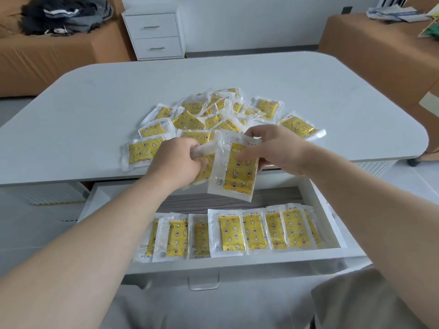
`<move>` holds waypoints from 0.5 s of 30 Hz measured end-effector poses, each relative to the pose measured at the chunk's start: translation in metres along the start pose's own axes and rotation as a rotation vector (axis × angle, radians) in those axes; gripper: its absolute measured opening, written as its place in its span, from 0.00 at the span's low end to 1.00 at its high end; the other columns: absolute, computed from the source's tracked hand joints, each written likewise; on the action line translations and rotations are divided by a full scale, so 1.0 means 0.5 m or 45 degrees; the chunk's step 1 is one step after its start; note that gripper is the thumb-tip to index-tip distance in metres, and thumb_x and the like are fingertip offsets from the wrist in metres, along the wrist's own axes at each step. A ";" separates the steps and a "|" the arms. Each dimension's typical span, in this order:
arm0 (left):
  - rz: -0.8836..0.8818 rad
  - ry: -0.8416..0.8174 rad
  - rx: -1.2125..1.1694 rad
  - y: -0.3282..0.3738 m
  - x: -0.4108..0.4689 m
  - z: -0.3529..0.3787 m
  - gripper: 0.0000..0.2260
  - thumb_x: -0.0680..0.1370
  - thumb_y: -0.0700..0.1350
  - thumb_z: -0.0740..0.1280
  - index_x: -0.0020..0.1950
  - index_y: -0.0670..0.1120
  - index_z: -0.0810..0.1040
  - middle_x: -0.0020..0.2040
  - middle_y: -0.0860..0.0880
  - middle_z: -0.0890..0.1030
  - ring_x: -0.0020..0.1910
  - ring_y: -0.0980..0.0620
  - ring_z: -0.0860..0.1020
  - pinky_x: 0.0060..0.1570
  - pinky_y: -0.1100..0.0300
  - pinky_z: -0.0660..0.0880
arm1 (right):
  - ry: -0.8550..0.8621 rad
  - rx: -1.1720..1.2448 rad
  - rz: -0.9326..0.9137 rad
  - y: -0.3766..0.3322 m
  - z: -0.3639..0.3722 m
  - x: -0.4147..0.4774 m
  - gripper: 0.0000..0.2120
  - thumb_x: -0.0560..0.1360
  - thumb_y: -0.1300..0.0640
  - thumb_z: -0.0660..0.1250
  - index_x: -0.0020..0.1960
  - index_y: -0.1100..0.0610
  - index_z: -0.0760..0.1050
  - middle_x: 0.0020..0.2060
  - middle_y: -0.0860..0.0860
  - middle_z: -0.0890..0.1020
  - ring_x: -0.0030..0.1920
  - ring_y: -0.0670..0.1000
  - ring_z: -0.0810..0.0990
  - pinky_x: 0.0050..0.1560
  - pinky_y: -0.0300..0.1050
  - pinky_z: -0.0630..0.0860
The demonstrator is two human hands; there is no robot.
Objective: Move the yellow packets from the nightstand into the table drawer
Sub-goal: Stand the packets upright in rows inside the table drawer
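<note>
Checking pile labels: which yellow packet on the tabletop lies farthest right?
The yellow packet lying slantwise just beyond the right hand, at the right edge of the pile; every other piled packet sits left of it.

small print on packets, too blurred to read

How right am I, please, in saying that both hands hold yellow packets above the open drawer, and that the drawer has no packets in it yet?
Only partly: the head view shows a row of packets already lying in the drawer. The left hand and right hand do hold yellow packets above it.
</note>
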State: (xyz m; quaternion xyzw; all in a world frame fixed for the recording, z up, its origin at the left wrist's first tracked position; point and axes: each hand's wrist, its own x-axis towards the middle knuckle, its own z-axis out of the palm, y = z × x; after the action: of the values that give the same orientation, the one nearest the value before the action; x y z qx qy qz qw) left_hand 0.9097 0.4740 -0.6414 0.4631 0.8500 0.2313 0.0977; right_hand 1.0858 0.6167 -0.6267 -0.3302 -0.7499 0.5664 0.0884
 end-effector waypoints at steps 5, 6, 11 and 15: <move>-0.114 -0.098 0.003 -0.032 -0.032 -0.021 0.15 0.73 0.50 0.76 0.38 0.41 0.75 0.33 0.48 0.75 0.31 0.49 0.72 0.31 0.59 0.64 | -0.497 -0.299 0.097 0.014 0.020 -0.018 0.11 0.72 0.65 0.77 0.50 0.60 0.76 0.44 0.57 0.87 0.44 0.56 0.87 0.45 0.46 0.84; -0.154 -0.138 -0.013 -0.043 -0.036 -0.021 0.15 0.73 0.49 0.76 0.38 0.41 0.75 0.33 0.48 0.75 0.31 0.49 0.72 0.31 0.59 0.64 | -0.535 -0.385 0.118 0.021 0.031 -0.019 0.12 0.72 0.64 0.77 0.51 0.59 0.76 0.44 0.56 0.87 0.44 0.56 0.87 0.44 0.45 0.83; -0.336 -0.316 -0.116 -0.089 -0.055 -0.021 0.14 0.72 0.47 0.78 0.38 0.42 0.75 0.34 0.46 0.73 0.33 0.48 0.71 0.36 0.58 0.66 | -0.418 -0.795 0.055 0.078 0.125 -0.009 0.12 0.74 0.56 0.76 0.55 0.51 0.77 0.44 0.47 0.84 0.41 0.49 0.83 0.40 0.41 0.77; -0.486 -0.462 -0.225 -0.139 -0.056 -0.016 0.14 0.71 0.46 0.79 0.52 0.43 0.83 0.46 0.45 0.85 0.45 0.45 0.83 0.46 0.50 0.81 | -0.384 -0.781 0.051 0.104 0.197 0.011 0.14 0.76 0.55 0.73 0.60 0.55 0.76 0.49 0.52 0.82 0.42 0.50 0.81 0.40 0.42 0.78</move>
State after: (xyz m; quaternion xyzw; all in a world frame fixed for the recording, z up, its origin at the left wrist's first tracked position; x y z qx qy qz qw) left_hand 0.8707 0.4159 -0.6694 0.3180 0.8671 0.1952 0.3301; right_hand 1.0523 0.5494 -0.7089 -0.2685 -0.8834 0.3585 -0.1381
